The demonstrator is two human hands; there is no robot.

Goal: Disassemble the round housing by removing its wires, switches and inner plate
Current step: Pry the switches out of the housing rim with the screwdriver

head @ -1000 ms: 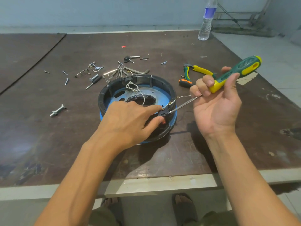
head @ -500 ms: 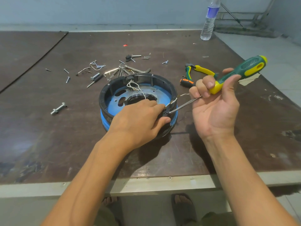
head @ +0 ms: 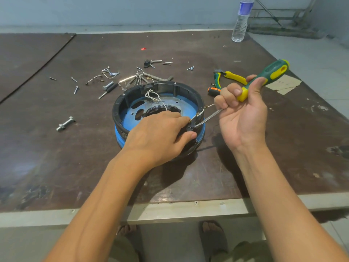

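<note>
- Housing (head: 120, 108) sits mid-bench (head: 56, 167), well back from the near metal edge; bare board to the left and front.
- Black round wall on a blue base, blue holed plate (head: 187, 108) inside, white wires (head: 151, 94) looped at the far wall.
- Left grip (head: 158, 137) clamps its near-right rim; right grip (head: 243, 120) clenches a green-yellow screwdriver (head: 273, 71), steel tip at the rim.
- Loose screws (head: 76, 89) lie behind.

right hand (head: 243, 120) nearer housing (head: 117, 110), screwdriver (head: 272, 72) deeper

Dark table (head: 56, 167), round housing (head: 164, 86) central, scattered screws (head: 76, 89) behind, bolt (head: 65, 123) left, pliers (head: 234, 76) right, bottle (head: 241, 19) at back
</note>
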